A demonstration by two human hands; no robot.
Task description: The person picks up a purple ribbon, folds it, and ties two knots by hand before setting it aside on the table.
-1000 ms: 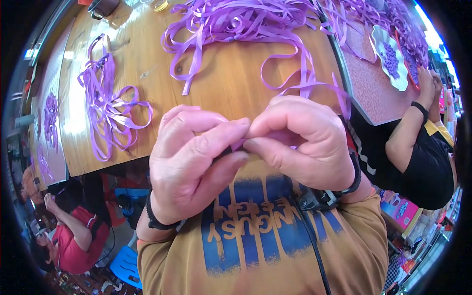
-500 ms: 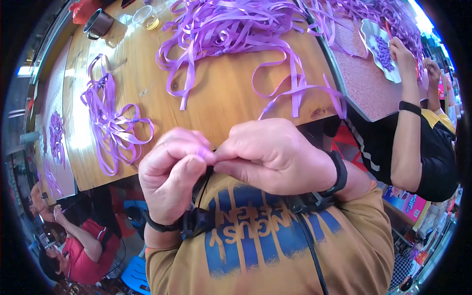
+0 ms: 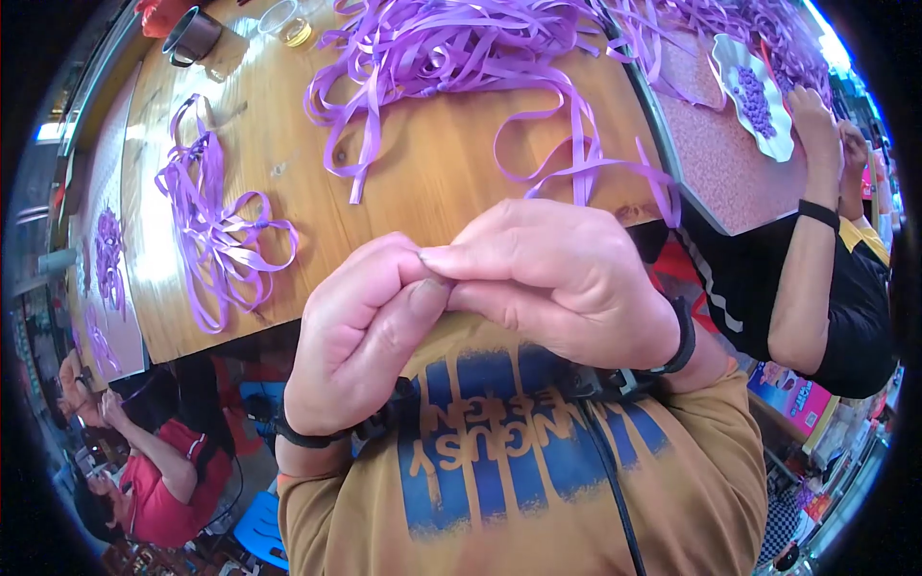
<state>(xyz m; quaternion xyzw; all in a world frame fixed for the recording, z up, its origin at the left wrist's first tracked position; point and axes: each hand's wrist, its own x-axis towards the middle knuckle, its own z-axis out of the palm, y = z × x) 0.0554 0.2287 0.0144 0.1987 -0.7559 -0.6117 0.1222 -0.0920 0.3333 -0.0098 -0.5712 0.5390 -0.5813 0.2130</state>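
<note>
Shifted forward: left hand (image 3: 360, 336), right hand (image 3: 567, 274); both pinched narrow, contents I can't tell. Purple ribbon strand (image 3: 582, 177) crosswise beyond, right nearer.

This is looking like a small, busy workshop: purple ribbons (image 3: 451, 48) are lying heaped across a wooden surface (image 3: 288, 192), and purple beads (image 3: 752, 101) are sitting in a white wavy-edged dish (image 3: 778, 144) on a pink surface (image 3: 730, 192) alongside. A person in black (image 3: 845, 326) and another in red (image 3: 168, 509) are sharing the room, and colourful packages (image 3: 788, 389) are crowding the right side.
</note>
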